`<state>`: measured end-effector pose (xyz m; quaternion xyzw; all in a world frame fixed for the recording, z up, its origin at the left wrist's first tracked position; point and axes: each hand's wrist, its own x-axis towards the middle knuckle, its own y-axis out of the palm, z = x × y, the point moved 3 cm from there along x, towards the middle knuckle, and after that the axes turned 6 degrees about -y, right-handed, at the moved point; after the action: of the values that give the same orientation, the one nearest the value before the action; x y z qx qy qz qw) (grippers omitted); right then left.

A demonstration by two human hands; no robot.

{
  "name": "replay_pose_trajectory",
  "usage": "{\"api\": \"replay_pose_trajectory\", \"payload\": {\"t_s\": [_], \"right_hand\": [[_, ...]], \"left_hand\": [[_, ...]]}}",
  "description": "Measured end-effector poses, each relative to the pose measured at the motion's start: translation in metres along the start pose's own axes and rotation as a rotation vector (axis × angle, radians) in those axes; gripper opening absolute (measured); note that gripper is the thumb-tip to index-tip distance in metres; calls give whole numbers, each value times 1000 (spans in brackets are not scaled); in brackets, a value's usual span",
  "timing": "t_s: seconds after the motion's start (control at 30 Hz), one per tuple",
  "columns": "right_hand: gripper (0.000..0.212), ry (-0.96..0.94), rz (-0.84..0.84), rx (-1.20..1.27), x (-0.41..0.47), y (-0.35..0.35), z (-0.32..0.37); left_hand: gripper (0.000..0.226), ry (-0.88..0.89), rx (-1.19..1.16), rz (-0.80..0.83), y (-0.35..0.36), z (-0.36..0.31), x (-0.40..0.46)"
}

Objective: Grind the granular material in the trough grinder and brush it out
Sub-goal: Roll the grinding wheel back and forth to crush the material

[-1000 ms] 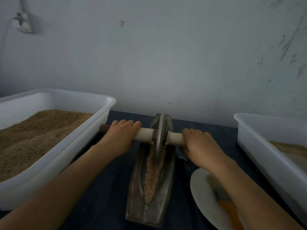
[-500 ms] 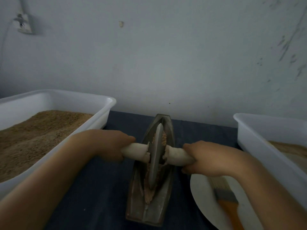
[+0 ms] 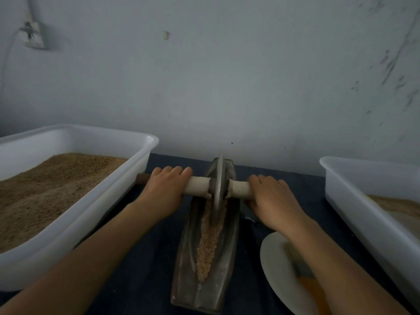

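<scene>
A boat-shaped metal trough grinder (image 3: 186, 264) lies lengthwise on the dark table in front of me. Tan granular material (image 3: 208, 248) fills its groove. The metal grinding wheel (image 3: 218, 185) stands upright at the trough's far end, on a pale wooden axle handle (image 3: 197, 185). My left hand (image 3: 164, 189) grips the axle left of the wheel. My right hand (image 3: 270, 198) grips it right of the wheel. A brush with an orange handle (image 3: 304, 276) lies on a white plate (image 3: 275, 264) at the lower right, partly hidden by my right forearm.
A large white tub (image 3: 95, 201) holding brown granular material stands on the left, close to my left arm. A second white tub (image 3: 363, 214) with some pale material stands on the right. The wall rises just behind the trough.
Half a second ago the wheel sat mid-trough, nearer to me. Both hands have pushed it away to the trough's far end, uncovering the material in the groove.
</scene>
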<state>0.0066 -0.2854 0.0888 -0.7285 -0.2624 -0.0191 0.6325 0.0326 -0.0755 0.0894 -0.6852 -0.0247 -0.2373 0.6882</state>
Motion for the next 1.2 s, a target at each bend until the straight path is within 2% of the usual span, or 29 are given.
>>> {"api": "replay_pose_trajectory", "payload": {"t_s": [0.13, 0.33, 0.43, 0.57, 0.67, 0.83, 0.9, 0.97, 1.07, 1.2], "right_hand": [[24, -46, 180, 66, -6, -11, 3], [23, -102, 580, 286, -22, -42, 15], [26, -133, 662, 315, -28, -52, 18], [19, -106, 641, 309, -23, -48, 18], [20, -47, 512, 239, -13, -33, 12], [19, -17, 93, 54, 0, -6, 0], [22, -7, 4, -15, 2, 0, -1], [22, 0, -25, -25, 2, 3, -1], [22, -22, 24, 0, -1, -1, -1], [19, -66, 245, 116, -8, -16, 4]], "left_hand": [[39, 50, 12, 209, -10, 2, -4], [40, 108, -86, 634, -34, 4, -22], [33, 145, -117, 715, -38, 5, -26], [34, 109, -117, 687, -33, 5, -21], [39, 67, -115, 581, -23, 6, -12], [34, 37, 2, 150, -1, 6, 5], [34, 12, 23, -3, 4, 4, 5], [35, 6, 27, -65, 5, 2, 4], [40, 25, 15, 25, 2, 3, 3], [39, 66, 4, 283, -11, 3, -3]]}}
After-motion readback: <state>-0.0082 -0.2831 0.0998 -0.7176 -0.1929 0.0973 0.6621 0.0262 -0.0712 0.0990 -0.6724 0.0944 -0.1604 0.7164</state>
